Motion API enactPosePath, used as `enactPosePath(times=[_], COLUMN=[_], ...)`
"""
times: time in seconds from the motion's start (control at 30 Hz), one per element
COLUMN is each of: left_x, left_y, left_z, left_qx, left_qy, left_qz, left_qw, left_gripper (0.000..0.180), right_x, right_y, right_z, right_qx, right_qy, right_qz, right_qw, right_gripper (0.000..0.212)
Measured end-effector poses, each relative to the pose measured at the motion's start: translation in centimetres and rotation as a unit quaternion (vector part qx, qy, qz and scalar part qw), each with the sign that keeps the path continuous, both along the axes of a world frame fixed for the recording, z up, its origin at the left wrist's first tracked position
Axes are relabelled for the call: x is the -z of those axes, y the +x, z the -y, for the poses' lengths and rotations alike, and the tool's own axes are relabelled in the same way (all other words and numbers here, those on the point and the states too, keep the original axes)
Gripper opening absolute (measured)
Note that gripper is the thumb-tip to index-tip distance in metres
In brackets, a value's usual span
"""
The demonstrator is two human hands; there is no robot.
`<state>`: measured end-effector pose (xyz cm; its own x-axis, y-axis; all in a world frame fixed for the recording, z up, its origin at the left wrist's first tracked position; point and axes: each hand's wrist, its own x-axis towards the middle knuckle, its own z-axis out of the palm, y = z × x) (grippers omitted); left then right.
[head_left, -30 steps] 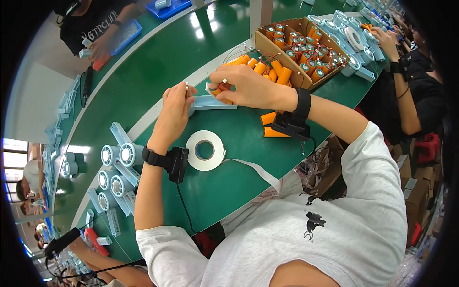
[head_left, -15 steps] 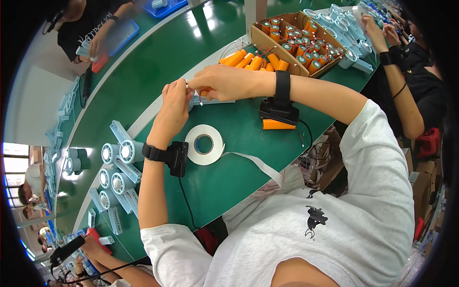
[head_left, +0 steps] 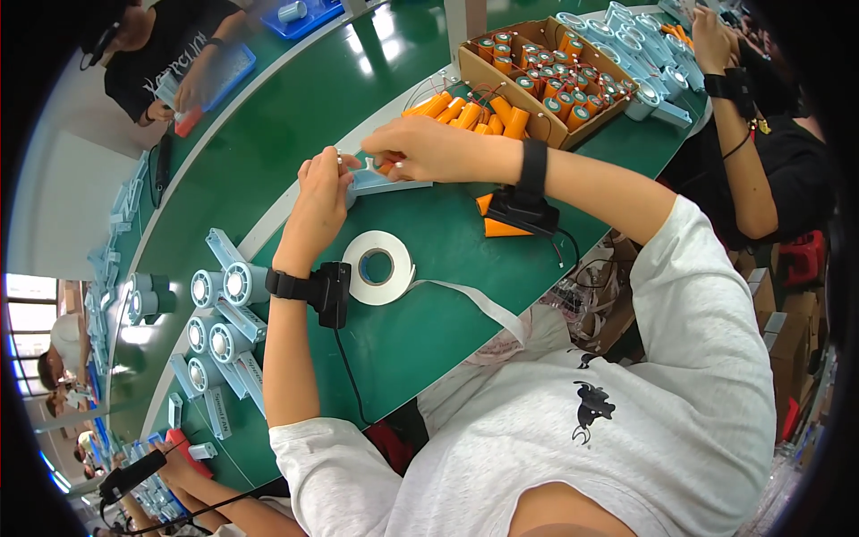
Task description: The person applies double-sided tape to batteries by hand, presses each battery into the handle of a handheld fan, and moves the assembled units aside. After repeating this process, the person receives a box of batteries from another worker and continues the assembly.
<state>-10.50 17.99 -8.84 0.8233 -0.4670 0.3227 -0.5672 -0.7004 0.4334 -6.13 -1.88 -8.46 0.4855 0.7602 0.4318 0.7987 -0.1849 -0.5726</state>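
My left hand (head_left: pixel 324 192) is closed around the head end of a light-blue handheld fan (head_left: pixel 385 184), whose long handle points right, away from my fingers. Just above that handle, my right hand (head_left: pixel 425 148) is closed on an orange battery (head_left: pixel 386 167), mostly hidden under the fingers. Small white connector pieces show near its fingertips. A roll of white tape (head_left: pixel 360 285) lies on the green table near my left wrist, its loose strip trailing toward the table edge. Orange batteries (head_left: pixel 506 229) lie below my right wrist.
A cardboard box (head_left: pixel 528 103) of orange batteries stands at the far right, with a loose pile of batteries (head_left: pixel 465 113) beside it. Several light-blue fans (head_left: pixel 224 340) lie at the left. More fans (head_left: pixel 631 54) are heaped behind the box. Co-workers sit around the table.
My right hand has separated slightly from my left fingertips and shifted right, uncovering more of the light-blue handle. My left hand has hardly moved.
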Motion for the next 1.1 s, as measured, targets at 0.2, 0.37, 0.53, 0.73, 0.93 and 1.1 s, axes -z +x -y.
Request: enactPosePath(times=[0.2, 0.37, 0.53, 0.73, 0.93, 1.1], left_x=[-0.2, 0.2, 0.4, 0.1, 0.2, 0.4], left_y=[0.0, -0.1, 0.3, 0.2, 0.2, 0.8], left_z=[-0.1, -0.1, -0.5, -0.2, -0.4, -0.9], left_qx=[-0.036, -0.001, -0.001, -0.008, -0.031, -0.022], left_qy=[-0.023, -0.035, -0.011, -0.011, 0.004, -0.057], left_qz=[-0.037, 0.002, 0.01, 0.004, -0.012, -0.039], left_qw=[0.998, 0.999, 1.0, 1.0, 0.999, 0.997], left_gripper=[0.005, 0.004, 0.007, 0.004, 0.005, 0.006], right_x=[0.2, 1.9, 2.8, 0.5, -0.4, 0.0], right_y=[0.6, -1.1, -2.4, -0.8, -0.7, 0.0], right_z=[-2.3, -0.1, 2.1, -0.9, -0.9, -2.6], right_qx=[0.01, 0.029, 0.125, 0.028, -0.001, -0.011], right_qy=[-0.125, 0.033, 0.122, -0.058, -0.069, -0.077], right_qz=[0.025, 0.141, 0.067, 0.041, 0.079, 0.128], right_qw=[0.992, 0.989, 0.982, 0.997, 0.995, 0.989], right_gripper=[0.017, 0.014, 0.014, 0.018, 0.016, 0.017])
